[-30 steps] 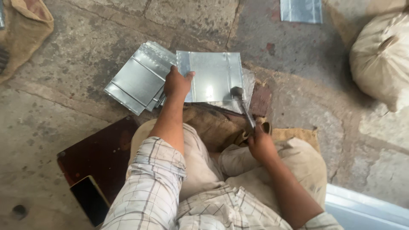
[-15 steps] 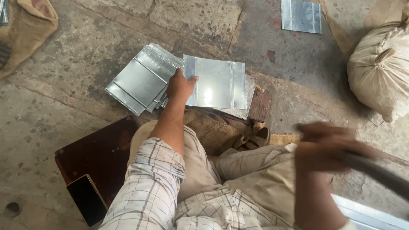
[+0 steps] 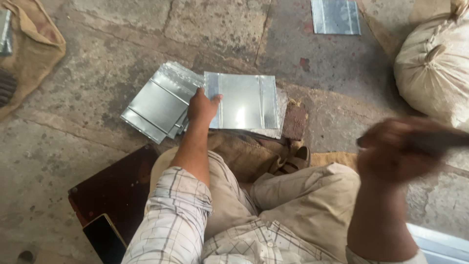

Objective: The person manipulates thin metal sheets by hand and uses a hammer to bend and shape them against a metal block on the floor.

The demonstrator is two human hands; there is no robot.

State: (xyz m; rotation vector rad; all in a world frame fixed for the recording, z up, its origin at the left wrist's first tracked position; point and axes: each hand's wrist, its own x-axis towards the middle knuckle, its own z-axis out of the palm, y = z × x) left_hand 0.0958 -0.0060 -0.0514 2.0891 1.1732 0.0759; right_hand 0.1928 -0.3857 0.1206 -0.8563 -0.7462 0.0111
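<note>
I sit on the stone floor. My left hand [image 3: 202,107] grips the left edge of a shiny sheet-metal piece [image 3: 243,101] that lies flat in front of my knees, on top of other sheets. A stack of several similar folded sheets [image 3: 155,101] lies just left of it. My right hand [image 3: 398,149] is raised at the right and blurred by motion. Its fingers are closed on a dark hammer handle [image 3: 447,140] that runs off to the right; the hammer head is out of view.
A dark wooden board [image 3: 117,188] with a black phone [image 3: 102,238] on it lies by my left thigh. Tied sacks [image 3: 435,68] stand at the right, burlap [image 3: 34,46] at the upper left. Another metal sheet [image 3: 336,16] lies far ahead. A sandal [image 3: 297,159] shows by my foot.
My right hand has swung the hammer up and to the right, away from the sheet it was on a second ago. My left hand has stayed on the sheet's left edge.
</note>
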